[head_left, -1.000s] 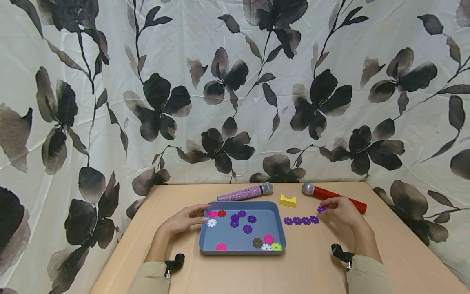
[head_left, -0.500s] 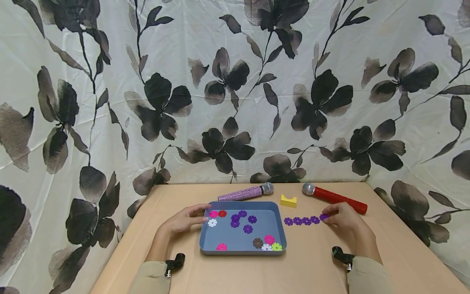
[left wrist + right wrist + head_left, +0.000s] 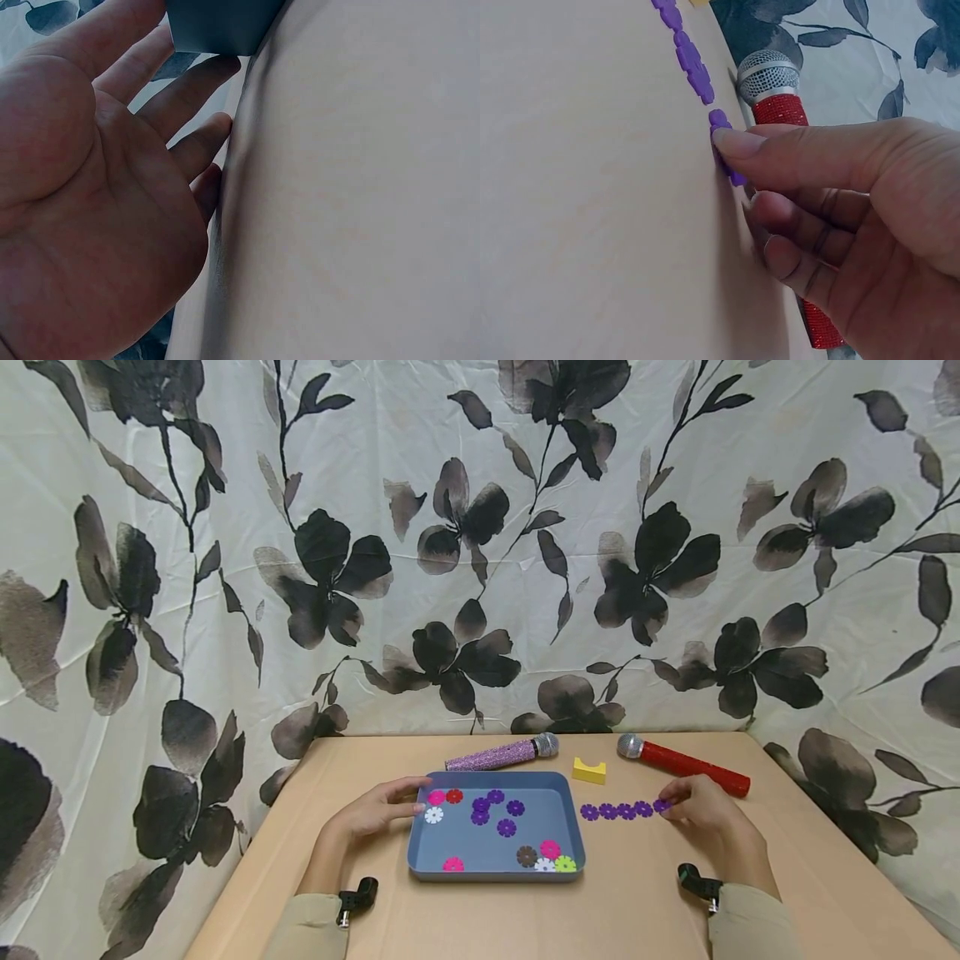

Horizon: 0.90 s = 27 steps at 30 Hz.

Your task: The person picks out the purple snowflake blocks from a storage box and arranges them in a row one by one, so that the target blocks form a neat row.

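Note:
At the right end of a row of purple flower pieces (image 3: 626, 811), my right hand (image 3: 703, 806) pinches one purple flower piece (image 3: 661, 806). In the right wrist view, thumb and fingers of the right hand (image 3: 832, 202) hold that piece (image 3: 718, 142) at the table surface, a small gap from the row (image 3: 693, 66). My left hand (image 3: 381, 810) rests on the left rim of the blue-grey tray (image 3: 495, 876), fingers loosely extended. The left wrist view has the left hand (image 3: 112, 172) against the tray's corner (image 3: 221, 26). Several purple flowers (image 3: 506, 828) lie in the tray.
Pink, red, white, brown and green flower pieces (image 3: 527, 856) also lie in the tray. Behind it is a glittery purple microphone (image 3: 491, 756). A yellow block (image 3: 588, 771) and a red microphone (image 3: 693, 766) stand and lie towards the back right. A floral curtain hangs behind the table.
My right hand has lowered the purple flower from above the table to the right end of the row, still pinching it. The left hand and tray have stayed in place.

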### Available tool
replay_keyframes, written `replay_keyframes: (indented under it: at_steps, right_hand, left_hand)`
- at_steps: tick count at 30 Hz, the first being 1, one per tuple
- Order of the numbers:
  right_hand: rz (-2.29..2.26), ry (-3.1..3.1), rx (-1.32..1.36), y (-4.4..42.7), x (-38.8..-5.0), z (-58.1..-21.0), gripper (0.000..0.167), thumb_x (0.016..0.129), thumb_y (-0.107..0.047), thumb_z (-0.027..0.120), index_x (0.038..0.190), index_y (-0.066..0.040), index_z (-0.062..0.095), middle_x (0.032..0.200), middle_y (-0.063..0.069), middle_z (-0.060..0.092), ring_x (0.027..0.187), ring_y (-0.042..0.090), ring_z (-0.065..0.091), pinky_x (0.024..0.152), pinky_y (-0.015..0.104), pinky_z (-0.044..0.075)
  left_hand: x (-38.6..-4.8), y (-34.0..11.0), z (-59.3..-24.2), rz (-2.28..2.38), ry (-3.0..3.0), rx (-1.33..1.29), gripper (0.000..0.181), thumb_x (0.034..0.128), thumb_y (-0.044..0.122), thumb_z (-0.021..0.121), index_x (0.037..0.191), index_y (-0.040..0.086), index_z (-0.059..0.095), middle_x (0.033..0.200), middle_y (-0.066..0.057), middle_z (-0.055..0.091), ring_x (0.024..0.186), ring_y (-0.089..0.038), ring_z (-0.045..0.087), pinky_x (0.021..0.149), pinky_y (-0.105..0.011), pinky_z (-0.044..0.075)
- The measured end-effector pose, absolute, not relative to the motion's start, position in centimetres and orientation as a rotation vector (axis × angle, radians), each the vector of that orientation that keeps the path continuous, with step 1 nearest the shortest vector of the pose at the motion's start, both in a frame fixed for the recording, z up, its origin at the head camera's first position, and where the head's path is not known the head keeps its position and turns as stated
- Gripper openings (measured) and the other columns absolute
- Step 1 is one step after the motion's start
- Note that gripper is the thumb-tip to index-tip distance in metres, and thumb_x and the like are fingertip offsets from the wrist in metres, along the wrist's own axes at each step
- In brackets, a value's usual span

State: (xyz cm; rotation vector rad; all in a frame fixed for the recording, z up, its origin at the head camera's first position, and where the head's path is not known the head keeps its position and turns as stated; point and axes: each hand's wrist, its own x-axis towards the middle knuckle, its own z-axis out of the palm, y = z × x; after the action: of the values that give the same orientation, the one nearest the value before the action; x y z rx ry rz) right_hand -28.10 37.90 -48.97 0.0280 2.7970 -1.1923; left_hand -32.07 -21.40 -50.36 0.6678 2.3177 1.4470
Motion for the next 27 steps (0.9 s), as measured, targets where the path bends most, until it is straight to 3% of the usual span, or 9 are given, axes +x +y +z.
replay_keyframes:
  at_steps: [10, 17, 27]
  right_hand:
    - [-1.24, 2.912, 0.0, 36.4, -28.4, -47.6, 0.039, 0.095, -0.021, 0.077, 0.129, -0.004, 0.07, 0.117, 0.017, 0.065, 0.104, 0.031, 0.054, 0.075, 0.028, 0.056]
    - [-1.362, 2.962, -0.095, 34.4, -28.8, -46.6, 0.036, 0.096, -0.02, 0.077, 0.128, -0.004, 0.071, 0.121, 0.02, 0.066, 0.103, 0.029, 0.054, 0.073, 0.018, 0.055]
    - [-1.448, 2.952, -0.238, 30.9, -30.0, -46.7, 0.035, 0.093, -0.019, 0.08, 0.126, -0.009, 0.073, 0.118, 0.015, 0.069, 0.099, 0.028, 0.058, 0.073, 0.021, 0.056]
  left_hand:
    - [-32.1, -21.4, -50.4, 1.453, 2.321, 0.654, 0.054, 0.1014, 0.022, 0.069, 0.153, 0.014, 0.053, 0.163, -0.014, 0.045, 0.152, -0.042, 0.037, 0.126, -0.061, 0.026]
    - [-32.1, -21.4, -50.5, 1.445, 2.325, 0.666, 0.054, 0.1019, 0.024, 0.068, 0.153, 0.014, 0.052, 0.163, -0.015, 0.044, 0.153, -0.043, 0.036, 0.126, -0.062, 0.026]
    - [-32.1, -21.4, -50.4, 1.453, 2.312, 0.661, 0.055, 0.1018, 0.023, 0.069, 0.153, 0.014, 0.052, 0.163, -0.014, 0.043, 0.153, -0.042, 0.036, 0.126, -0.061, 0.026]
